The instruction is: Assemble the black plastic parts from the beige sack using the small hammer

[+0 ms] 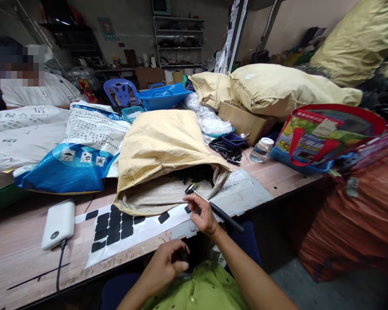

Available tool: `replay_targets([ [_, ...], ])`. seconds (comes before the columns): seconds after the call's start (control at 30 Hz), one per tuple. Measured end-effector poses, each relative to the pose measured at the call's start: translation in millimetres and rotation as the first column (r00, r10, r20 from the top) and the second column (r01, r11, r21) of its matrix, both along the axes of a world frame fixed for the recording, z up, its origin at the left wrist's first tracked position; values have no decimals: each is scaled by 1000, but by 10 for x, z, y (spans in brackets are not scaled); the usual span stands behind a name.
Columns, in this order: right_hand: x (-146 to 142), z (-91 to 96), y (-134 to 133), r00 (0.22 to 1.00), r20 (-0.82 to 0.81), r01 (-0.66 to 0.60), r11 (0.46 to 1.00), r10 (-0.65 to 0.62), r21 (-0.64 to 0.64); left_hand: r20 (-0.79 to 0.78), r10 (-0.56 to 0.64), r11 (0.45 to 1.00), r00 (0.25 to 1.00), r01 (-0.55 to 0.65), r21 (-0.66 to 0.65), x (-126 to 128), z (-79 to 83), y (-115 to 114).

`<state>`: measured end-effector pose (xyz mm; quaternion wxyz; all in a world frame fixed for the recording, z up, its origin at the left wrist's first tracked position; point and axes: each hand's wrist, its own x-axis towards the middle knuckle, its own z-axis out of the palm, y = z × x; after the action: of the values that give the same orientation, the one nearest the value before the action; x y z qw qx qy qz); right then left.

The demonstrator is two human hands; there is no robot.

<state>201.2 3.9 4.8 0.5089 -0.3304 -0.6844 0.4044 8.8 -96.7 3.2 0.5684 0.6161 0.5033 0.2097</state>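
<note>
At the far left a person in a white top (42, 92) sits behind white sacks (22, 137), and a blue-and-white sack (80, 150) leans against them. On the wooden table (16, 258) in front lies a white power bank (58, 224), a cable running from its near end off the table's edge. Just right of it is a white sheet (142, 234) bearing rows of black pads (113, 228), some places bare.

The left hand (163, 267) is below the table's edge, over green cloth (203, 292) in the lap, fingers curled tight round a small dark piece (183, 255); what the piece is cannot be told. Above it an open tan sack (161, 150) lies on the table, mouth toward the viewer, dark things inside.

The right hand (202, 215) is raised in front of that mouth, thumb and fingers pinching a small hammer (213, 206) by the shaft just under the head. The head is up at the sack's opening; the black handle slants down to the right, past the wrist and over a grey metal plate (242, 193).

Further back stand a blue chair (121, 91) and a blue basin (163, 95). To the right lie black parts (228, 150), a clear jar (261, 150), tan sacks on a box (278, 88), a red-trimmed bag (326, 137) and, beside the table, an orange sack (352, 215)
</note>
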Motion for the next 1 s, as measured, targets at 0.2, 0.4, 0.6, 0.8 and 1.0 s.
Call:
replay_targets([
  [0.2,-19,73,0,994,105,6,998,-12,63,-503,-107,986,858,156,56,158,-402,-184],
  [0.4,-56,49,-74,968,175,143,967,-180,210,-269,-234,972,934,229,-49,78,138,130],
  [0.6,123,133,-115,569,516,481,768,-640,422,-315,314,894,896,-167,416,116,532,1292],
  [0.8,288,94,-38,309,767,463,793,-563,396,-557,569,813,605,-314,490,470,433,2071],
  [1.0,243,47,-24,257,800,422,808,-542,411,-598,573,818,560,-342,463,439,388,2096],
])
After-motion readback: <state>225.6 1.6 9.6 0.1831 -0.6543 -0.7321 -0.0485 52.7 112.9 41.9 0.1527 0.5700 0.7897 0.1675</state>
